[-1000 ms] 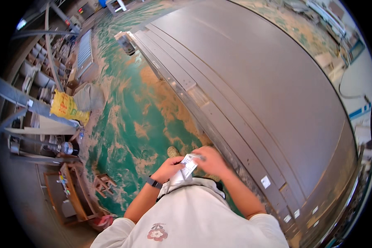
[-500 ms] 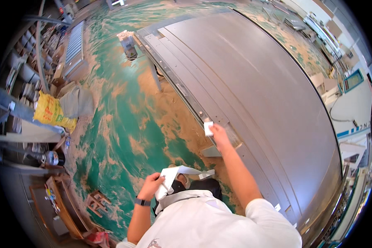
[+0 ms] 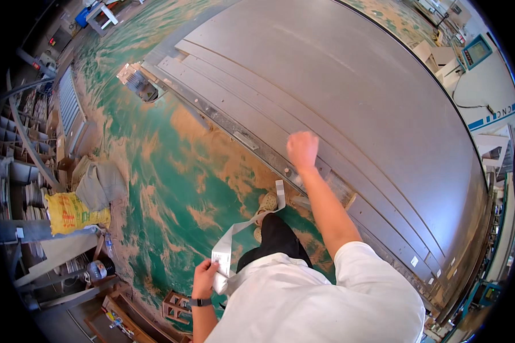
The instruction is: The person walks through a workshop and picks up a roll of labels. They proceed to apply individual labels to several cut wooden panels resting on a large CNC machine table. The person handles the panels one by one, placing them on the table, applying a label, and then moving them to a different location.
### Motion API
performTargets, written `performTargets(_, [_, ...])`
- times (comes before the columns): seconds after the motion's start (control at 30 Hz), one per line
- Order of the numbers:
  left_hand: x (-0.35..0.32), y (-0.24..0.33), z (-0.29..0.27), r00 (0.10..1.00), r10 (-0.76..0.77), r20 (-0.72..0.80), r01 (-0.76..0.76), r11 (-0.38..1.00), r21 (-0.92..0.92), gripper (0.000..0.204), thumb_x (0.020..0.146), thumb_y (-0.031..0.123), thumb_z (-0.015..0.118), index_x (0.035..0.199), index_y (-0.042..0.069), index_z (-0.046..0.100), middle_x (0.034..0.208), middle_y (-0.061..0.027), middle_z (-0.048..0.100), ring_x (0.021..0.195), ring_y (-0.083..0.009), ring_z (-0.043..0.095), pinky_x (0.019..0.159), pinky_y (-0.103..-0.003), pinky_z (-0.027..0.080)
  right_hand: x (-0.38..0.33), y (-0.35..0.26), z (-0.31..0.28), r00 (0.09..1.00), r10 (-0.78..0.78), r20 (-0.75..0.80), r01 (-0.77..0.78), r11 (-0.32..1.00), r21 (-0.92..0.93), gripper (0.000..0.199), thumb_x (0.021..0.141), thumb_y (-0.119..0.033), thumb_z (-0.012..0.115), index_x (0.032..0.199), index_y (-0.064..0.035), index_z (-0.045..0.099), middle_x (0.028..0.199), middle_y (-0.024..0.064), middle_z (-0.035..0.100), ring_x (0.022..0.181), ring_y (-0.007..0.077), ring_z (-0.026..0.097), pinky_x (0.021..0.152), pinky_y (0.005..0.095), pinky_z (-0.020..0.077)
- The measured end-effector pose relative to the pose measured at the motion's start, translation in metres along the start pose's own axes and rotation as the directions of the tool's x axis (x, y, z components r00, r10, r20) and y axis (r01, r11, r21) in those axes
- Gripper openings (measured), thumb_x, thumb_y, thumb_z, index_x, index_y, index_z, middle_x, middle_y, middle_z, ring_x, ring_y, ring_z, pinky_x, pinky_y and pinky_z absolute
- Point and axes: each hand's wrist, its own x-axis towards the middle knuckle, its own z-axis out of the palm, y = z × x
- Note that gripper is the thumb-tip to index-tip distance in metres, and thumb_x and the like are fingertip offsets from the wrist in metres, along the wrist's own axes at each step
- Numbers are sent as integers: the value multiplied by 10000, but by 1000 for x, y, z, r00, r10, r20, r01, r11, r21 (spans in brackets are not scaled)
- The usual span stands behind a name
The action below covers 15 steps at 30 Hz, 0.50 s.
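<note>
The left hand (image 3: 203, 278) is gripping a long white label strip (image 3: 232, 237) down by the hip, while the right hand (image 3: 302, 150) is pressing fist-closed onto the big grey metal sheet (image 3: 355, 97).

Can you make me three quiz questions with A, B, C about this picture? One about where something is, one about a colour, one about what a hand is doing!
1. Where is the right hand?
A. on the grey panel stack
B. on the floor
C. in a pocket

2. What colour is the sack by the shelves?
A. blue
B. yellow
C. black

3. What is the left hand doing?
A. hanging empty
B. holding a white strip of labels
C. gripping a hammer

Answers: 1 A, the hand presses down on the panels. 2 B, the sack is bright yellow. 3 B, the fingers close round the strip.
</note>
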Motion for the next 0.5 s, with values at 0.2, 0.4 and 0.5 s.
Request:
performTargets(0.2, [69, 110, 47, 981, 101, 169, -135, 970, 204, 145, 919, 95, 609, 1006, -3, 672, 866, 24, 640, 756, -64, 551, 686, -237, 454, -44, -1, 37, 972, -206, -113, 223, 962, 159, 625, 949, -524, 449, 1365, -62, 515, 1494, 104, 400, 1420, 271, 294, 1156, 475, 197])
performTargets(0.4, [116, 200, 125, 879, 321, 353, -390, 910, 141, 180, 955, 113, 583, 1053, -24, 647, 877, 15, 633, 816, -63, 550, 727, -233, 451, -96, 23, 1, 986, -58, 154, 32, 986, 167, 683, 943, -575, 415, 1383, -59, 491, 1441, 121, 466, 1368, 261, 385, 1177, 479, 149])
performTargets(0.5, [126, 215, 161, 853, 270, 446, -333, 940, 68, 176, 960, 136, 606, 1048, -14, 637, 876, 12, 627, 790, -63, 546, 724, -238, 461, -104, 16, -46, 987, 39, 155, -82, 956, 282, 448, 916, -428, 559, 1155, -59, 650, 1080, 130, 677, 1048, 322, 611, 1038, 480, 357])
